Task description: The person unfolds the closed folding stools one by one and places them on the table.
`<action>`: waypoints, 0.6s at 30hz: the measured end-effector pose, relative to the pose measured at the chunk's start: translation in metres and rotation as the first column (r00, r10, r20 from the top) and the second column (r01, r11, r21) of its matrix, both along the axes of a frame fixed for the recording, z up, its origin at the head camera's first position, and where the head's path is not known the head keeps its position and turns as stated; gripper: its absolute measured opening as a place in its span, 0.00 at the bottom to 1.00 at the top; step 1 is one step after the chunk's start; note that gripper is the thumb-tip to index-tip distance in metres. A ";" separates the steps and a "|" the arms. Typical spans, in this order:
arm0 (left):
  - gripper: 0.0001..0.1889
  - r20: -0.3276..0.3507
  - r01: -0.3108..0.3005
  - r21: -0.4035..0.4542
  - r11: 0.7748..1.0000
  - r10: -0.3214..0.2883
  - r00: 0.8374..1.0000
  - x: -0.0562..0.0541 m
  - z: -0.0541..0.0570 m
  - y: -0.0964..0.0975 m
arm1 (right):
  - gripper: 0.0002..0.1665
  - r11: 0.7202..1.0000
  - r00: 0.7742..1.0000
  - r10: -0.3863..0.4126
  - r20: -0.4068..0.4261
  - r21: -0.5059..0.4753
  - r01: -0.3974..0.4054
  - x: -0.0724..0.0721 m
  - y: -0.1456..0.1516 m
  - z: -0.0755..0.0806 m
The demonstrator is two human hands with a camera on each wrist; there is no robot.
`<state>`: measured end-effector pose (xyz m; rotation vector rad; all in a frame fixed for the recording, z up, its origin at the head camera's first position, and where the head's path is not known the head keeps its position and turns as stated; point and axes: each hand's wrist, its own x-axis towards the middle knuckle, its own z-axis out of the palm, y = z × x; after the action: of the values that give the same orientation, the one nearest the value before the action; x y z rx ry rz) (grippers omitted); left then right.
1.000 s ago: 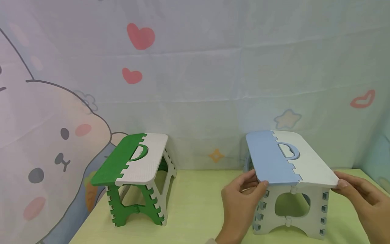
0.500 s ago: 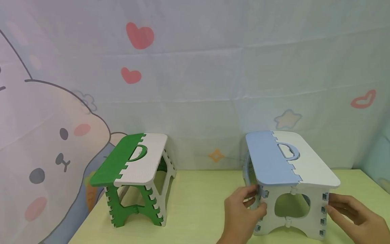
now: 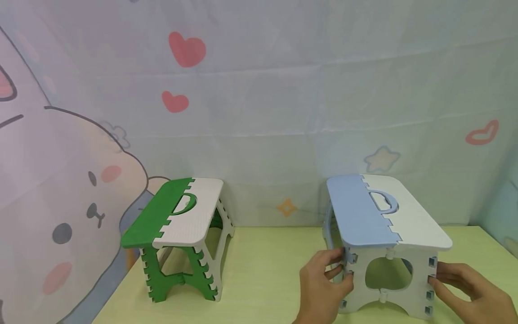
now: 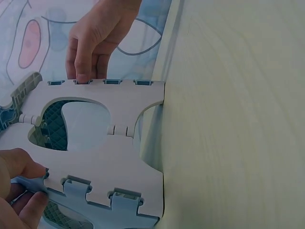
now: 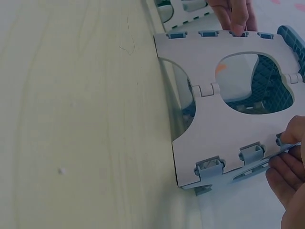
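A folding stool with a light blue and white top stands unfolded at the right of the table. Its white end panel faces me, with an oval opening and blue hinge clips down both sides. My left hand pinches the panel's left edge below the seat, thumb in front and fingers behind. On the opposite edge, my right hand grips at about the same height, thumb on the front. Both wrist views show thumbs on the hinged edges: the left hand and the right hand. The fingertips behind are partly hidden.
A green and white folding stool stands unfolded at the left of the pale wooden table. Behind the table hangs a cloth backdrop printed with hearts, stars and a large cartoon rabbit.
Both hands have moved down from the front corners of the blue and white seat to the sides of its end panel. In the last half second they have barely moved.
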<state>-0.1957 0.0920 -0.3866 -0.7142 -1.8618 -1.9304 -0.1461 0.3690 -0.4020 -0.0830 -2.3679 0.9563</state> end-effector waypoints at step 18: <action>0.22 -0.081 0.020 0.044 0.999 -0.017 0.997 -0.002 -0.005 0.013 | 0.16 0.997 0.986 0.072 -0.149 0.009 -0.072 -0.004 0.011 -0.005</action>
<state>-0.1972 0.1051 -0.3920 -0.7859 -1.7645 -1.9191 -0.1498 0.3797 -0.4070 0.0737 -2.2480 0.9583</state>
